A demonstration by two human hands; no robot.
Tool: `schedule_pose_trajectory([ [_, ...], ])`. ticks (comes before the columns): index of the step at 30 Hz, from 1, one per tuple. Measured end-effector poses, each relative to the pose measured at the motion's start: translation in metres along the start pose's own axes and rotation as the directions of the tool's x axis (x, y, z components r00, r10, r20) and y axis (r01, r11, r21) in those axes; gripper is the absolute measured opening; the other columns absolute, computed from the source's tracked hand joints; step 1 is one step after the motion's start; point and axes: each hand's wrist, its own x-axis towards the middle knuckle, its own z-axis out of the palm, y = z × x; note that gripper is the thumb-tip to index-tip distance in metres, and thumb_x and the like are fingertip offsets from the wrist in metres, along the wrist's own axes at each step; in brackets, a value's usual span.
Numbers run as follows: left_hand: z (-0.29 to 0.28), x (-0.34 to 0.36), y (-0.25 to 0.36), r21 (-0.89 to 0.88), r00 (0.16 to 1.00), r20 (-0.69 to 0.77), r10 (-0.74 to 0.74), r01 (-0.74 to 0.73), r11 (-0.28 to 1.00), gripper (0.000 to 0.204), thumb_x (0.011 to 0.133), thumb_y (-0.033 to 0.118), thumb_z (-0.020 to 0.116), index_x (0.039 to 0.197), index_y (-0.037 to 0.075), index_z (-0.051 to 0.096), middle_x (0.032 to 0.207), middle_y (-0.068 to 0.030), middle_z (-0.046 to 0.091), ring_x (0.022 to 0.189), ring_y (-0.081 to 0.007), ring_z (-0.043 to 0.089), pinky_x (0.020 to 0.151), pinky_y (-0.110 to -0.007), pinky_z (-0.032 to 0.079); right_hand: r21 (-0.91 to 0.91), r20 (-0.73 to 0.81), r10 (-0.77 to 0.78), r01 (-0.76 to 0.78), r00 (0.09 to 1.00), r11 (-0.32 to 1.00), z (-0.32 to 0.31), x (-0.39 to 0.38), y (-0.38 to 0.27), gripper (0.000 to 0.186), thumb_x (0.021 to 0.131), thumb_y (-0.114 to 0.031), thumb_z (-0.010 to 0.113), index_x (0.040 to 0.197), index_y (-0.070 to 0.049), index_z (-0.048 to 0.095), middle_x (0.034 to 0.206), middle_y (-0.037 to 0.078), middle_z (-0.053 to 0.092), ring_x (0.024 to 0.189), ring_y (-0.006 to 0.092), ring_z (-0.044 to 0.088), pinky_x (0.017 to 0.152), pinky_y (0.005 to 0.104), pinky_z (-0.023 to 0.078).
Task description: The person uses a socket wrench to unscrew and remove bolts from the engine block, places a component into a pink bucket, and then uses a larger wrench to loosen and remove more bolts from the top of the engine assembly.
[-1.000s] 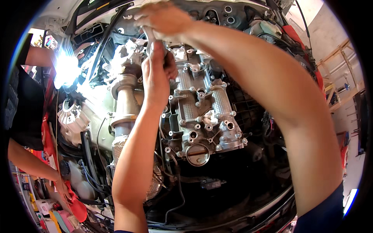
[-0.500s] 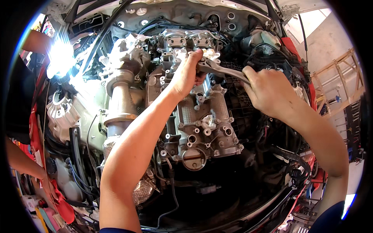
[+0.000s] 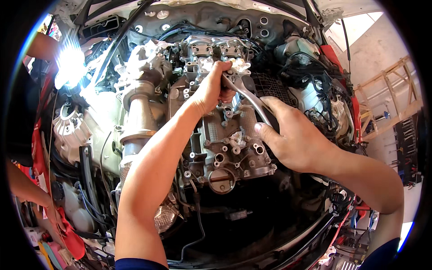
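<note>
A silver ratchet wrench (image 3: pixel 252 98) lies over the far half of the engine's cylinder head (image 3: pixel 213 127). Its head end is in my left hand (image 3: pixel 213 89), thumb on top and fingers curled beneath. What the tool sits on below that is hidden by the hand. My right hand (image 3: pixel 294 137) is closed round the handle's near end, thumb on its near side. The handle slants from the far middle down to the right. Crumpled white wads (image 3: pixel 237 140) are stuffed in openings of the cylinder head, between and beyond my arms.
Left of the engine runs a metal exhaust pipe (image 3: pixel 140 105). A bright work lamp (image 3: pixel 71 67) shines at the far left, where another person's arm (image 3: pixel 42 47) shows. A red cloth (image 3: pixel 72 238) hangs at the left edge. A wooden frame (image 3: pixel 391 96) stands at the right.
The wrench handle has swung toward me, clockwise, with my right hand moving nearer along with it. My left hand stays at the head end. The view has shifted slightly.
</note>
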Motion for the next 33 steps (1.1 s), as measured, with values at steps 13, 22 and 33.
schedule_pose_trajectory([
  [13, 0.009, -0.004, -0.009, 0.033, 0.986, -0.163, -0.022, 0.028, 0.999, 0.055, 0.092, 0.049, 0.037, 0.057, 0.009, 0.049, 0.045, -0.0002, 0.035, 0.039, -0.0117, 0.028, 0.042, -0.028, 0.023, -0.307, -0.231, 0.146, -0.214, 0.962, 0.927, 0.021, -0.026, -0.025, 0.045, 0.093, -0.025, 0.053, 0.128, 0.002, 0.05, 0.094, 0.022, 0.067, 0.088, 0.0379, 0.066, 0.078, 0.0461, 0.052],
  [22, 0.009, -0.006, -0.012, 0.06, 0.985, -0.16, 0.066, -0.057, 0.997, 0.056, 0.094, 0.05, 0.038, 0.054, 0.012, 0.045, 0.045, 0.0035, 0.027, 0.042, -0.0108, 0.022, 0.045, -0.027, 0.02, -0.544, -0.336, 0.165, -0.334, 0.927, 0.77, 0.044, -0.015, -0.035, 0.027, 0.093, -0.017, 0.051, 0.108, 0.006, 0.053, 0.079, 0.02, 0.067, 0.07, 0.0354, 0.068, 0.062, 0.0438, 0.055],
  [33, 0.016, 0.002, -0.014, 0.074, 0.968, -0.212, 0.137, -0.124, 0.99, 0.055, 0.095, 0.046, 0.038, 0.053, 0.012, 0.044, 0.046, 0.001, 0.037, 0.041, -0.0112, 0.028, 0.046, -0.027, 0.023, -0.641, -0.279, -0.002, -0.185, 0.96, 0.745, 0.022, -0.016, 0.002, 0.025, 0.084, -0.007, 0.052, 0.107, 0.003, 0.053, 0.081, 0.023, 0.065, 0.071, 0.0379, 0.066, 0.064, 0.0466, 0.054],
])
